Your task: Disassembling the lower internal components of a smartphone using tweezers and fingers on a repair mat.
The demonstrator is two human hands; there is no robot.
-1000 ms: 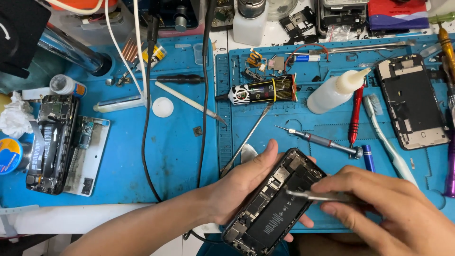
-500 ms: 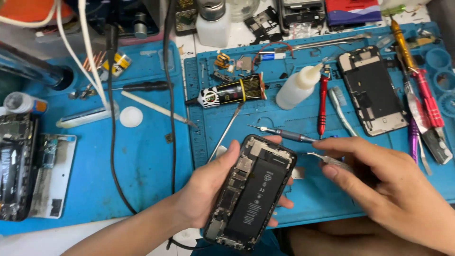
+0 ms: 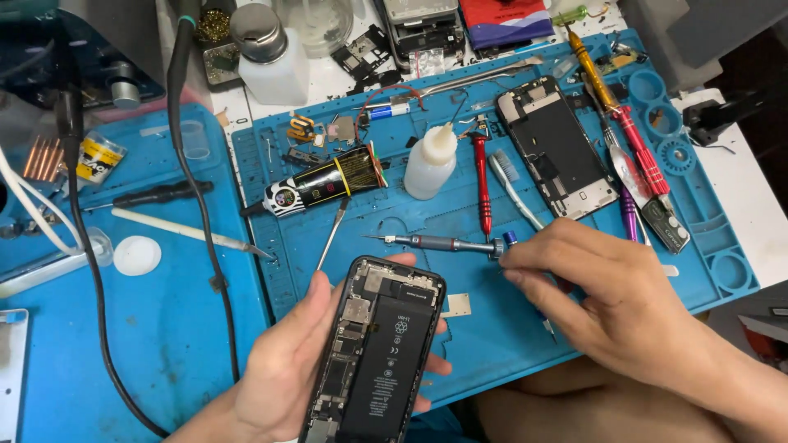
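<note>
My left hand (image 3: 283, 373) holds an opened black phone (image 3: 373, 353) from below, its battery and inner parts facing up, just above the front edge of the blue work mat (image 3: 492, 344). Up and to the right of the phone, my right hand (image 3: 611, 299) pinches the blue-capped end of a grey precision screwdriver (image 3: 439, 243). The screwdriver lies flat on the mat with its tip pointing left. A thin metal tip (image 3: 547, 328) sticks out under my right hand; what it belongs to is hidden.
On the mat lie a small metal plate (image 3: 458, 305), a red screwdriver (image 3: 483, 184), a white squeeze bottle (image 3: 428, 160), a black glue tube (image 3: 324, 184), a toothbrush (image 3: 513, 184) and a second stripped phone (image 3: 556, 148). A black cable (image 3: 201, 221) crosses the left side.
My right hand left the phone's inside and moved up to the end of the grey screwdriver. The phone now stands more upright in my left hand, and the view has shifted.
</note>
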